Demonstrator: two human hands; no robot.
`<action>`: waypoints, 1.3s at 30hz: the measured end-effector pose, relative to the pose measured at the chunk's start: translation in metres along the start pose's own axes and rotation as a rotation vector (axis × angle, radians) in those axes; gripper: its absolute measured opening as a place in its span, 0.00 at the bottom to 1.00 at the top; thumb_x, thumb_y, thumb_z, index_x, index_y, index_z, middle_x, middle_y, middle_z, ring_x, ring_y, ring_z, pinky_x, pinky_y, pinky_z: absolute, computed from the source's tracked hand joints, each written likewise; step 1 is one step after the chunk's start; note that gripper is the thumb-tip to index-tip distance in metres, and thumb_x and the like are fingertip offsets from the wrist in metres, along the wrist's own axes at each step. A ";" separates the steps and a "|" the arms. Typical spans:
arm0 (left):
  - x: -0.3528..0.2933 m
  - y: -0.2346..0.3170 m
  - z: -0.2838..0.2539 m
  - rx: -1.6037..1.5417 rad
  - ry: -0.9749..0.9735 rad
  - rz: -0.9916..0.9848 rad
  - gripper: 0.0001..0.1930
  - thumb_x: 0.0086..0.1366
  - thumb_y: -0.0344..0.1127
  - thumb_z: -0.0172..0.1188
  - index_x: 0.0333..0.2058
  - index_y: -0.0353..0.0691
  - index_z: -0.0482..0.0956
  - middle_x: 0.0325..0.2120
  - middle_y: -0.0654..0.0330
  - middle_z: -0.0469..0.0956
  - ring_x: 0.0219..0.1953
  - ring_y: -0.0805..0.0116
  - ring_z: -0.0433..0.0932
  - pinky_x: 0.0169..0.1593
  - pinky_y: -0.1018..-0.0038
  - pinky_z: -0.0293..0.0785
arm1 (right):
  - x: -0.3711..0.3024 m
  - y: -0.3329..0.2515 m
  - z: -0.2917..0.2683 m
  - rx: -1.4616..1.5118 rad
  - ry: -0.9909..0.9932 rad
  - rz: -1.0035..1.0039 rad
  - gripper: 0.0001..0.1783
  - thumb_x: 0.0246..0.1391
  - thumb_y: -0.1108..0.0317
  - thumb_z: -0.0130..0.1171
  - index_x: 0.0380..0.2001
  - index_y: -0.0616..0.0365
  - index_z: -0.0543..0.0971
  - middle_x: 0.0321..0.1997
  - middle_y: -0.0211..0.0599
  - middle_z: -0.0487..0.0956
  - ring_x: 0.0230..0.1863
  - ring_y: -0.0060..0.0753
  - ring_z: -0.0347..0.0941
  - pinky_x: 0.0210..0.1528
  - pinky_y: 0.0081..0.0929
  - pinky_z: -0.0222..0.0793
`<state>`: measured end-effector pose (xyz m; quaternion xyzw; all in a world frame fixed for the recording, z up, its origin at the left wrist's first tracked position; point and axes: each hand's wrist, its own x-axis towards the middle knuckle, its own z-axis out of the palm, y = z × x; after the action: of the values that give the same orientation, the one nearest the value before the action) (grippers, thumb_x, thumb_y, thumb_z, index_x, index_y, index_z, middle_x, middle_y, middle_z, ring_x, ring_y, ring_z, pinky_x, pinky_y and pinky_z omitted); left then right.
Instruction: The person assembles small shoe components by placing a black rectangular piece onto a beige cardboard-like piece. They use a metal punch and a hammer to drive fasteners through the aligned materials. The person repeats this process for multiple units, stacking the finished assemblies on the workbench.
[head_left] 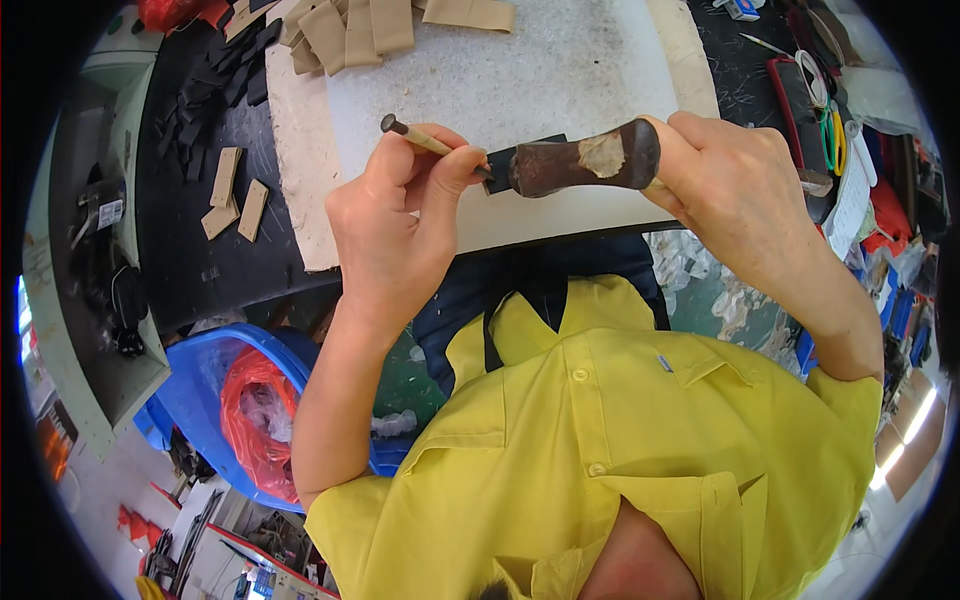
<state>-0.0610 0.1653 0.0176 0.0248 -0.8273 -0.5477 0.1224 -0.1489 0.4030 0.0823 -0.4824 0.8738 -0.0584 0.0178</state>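
My left hand (395, 215) grips a thin punch-like rod (415, 135) with a dark rounded top, held slanted, its lower end on a small black piece (505, 160) that lies on the white slab (560, 70). My right hand (725, 185) grips a worn brown wooden mallet (585, 160), held sideways just above the black piece, its head close to my left thumb. The rod's tip is hidden behind my fingers.
Tan leather-like pieces (350, 30) are stacked at the slab's far edge, and more tan pieces (235, 195) lie on the black bench at left with several black strips (220, 75). A blue bin with a red bag (250, 400) stands below left. Tools and cords (820, 100) crowd the right.
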 end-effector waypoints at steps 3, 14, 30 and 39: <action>-0.002 0.001 0.001 0.087 0.005 0.067 0.07 0.64 0.26 0.63 0.30 0.32 0.73 0.26 0.57 0.82 0.27 0.71 0.84 0.30 0.79 0.77 | -0.001 0.001 0.001 0.007 0.012 -0.006 0.13 0.40 0.74 0.64 0.30 0.56 0.71 0.21 0.37 0.69 0.22 0.43 0.72 0.21 0.36 0.65; -0.010 0.010 0.012 0.536 0.022 0.419 0.08 0.60 0.22 0.64 0.30 0.34 0.71 0.25 0.57 0.80 0.20 0.63 0.79 0.23 0.73 0.73 | -0.003 0.014 0.007 0.078 0.163 -0.007 0.14 0.48 0.67 0.64 0.36 0.52 0.70 0.22 0.37 0.73 0.24 0.47 0.75 0.22 0.37 0.67; -0.012 0.007 0.014 0.474 0.059 0.390 0.10 0.63 0.28 0.63 0.29 0.36 0.69 0.21 0.54 0.78 0.19 0.54 0.77 0.21 0.67 0.70 | 0.002 0.016 -0.016 0.019 0.190 0.077 0.14 0.48 0.65 0.66 0.31 0.53 0.69 0.20 0.42 0.76 0.25 0.51 0.76 0.25 0.44 0.70; -0.013 0.009 0.005 0.280 0.102 0.179 0.06 0.70 0.28 0.56 0.36 0.31 0.70 0.27 0.55 0.82 0.28 0.67 0.85 0.32 0.74 0.80 | 0.000 0.001 0.015 0.058 0.095 0.012 0.15 0.50 0.67 0.65 0.34 0.51 0.67 0.21 0.35 0.74 0.24 0.46 0.75 0.21 0.40 0.67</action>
<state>-0.0489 0.1755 0.0220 -0.0043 -0.8872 -0.4119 0.2078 -0.1486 0.4022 0.0668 -0.4731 0.8745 -0.1062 -0.0092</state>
